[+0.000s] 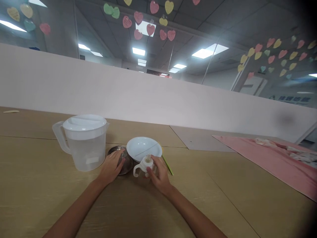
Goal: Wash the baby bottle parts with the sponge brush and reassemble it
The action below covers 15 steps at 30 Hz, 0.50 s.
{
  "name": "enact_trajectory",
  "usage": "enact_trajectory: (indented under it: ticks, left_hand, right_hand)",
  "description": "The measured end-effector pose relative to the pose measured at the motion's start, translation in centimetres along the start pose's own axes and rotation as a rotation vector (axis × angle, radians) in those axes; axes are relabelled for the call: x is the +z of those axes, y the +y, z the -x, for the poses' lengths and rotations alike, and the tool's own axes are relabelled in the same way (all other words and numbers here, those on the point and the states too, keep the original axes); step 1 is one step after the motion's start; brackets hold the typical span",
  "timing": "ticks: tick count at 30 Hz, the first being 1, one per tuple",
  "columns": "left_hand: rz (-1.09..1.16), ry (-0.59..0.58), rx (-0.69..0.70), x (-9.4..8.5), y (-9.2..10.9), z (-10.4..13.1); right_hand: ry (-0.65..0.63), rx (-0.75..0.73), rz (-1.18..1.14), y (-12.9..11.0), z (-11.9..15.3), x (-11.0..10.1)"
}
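Observation:
My right hand point(160, 175) is closed around a baby bottle point(146, 163) with a white collar and a curved white side handle. Its pale teat points up, and fingers and handle hide much of its body. My left hand point(112, 167) reaches over a round metal bowl point(126, 169), with fingers curved at a small clear cap-like piece point(123, 152). Fingers partly cover that piece, so its exact shape is unclear. Just behind the bottle sits a white bowl point(142, 147), a thin dark line showing across its inside.
Left of the metal bowl stands a lidded clear plastic pitcher point(86, 152) holding clear liquid. A thin green stick-like item point(167, 165) lies right of the white bowl. Pink cloth point(267, 162) covers the table's right side. A low white wall point(148, 99) runs behind.

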<state>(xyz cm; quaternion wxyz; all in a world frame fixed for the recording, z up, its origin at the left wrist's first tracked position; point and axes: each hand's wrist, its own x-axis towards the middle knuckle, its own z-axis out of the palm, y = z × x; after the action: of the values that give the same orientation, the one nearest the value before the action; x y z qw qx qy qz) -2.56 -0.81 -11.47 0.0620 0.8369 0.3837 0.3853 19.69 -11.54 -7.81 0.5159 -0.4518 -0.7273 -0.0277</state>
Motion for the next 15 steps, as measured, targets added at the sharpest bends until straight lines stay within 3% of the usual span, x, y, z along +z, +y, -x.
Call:
enact_trajectory:
  ticks: [3, 7, 15]
  left_hand:
    - [-0.110, -0.018, 0.042, 0.44, 0.08, 0.11]
    - [-0.179, 0.041, 0.043, 0.50, 0.43, 0.05]
    - [-0.168, 0.091, 0.013, 0.88, 0.40, 0.13]
  right_hand:
    - [-0.004, 0.017, 0.011, 0.08, 0.10, 0.04]
    - [-0.005, 0.008, 0.015, 0.28, 0.25, 0.12]
    - [-0.020, 0.012, 0.007, 0.44, 0.42, 0.22]
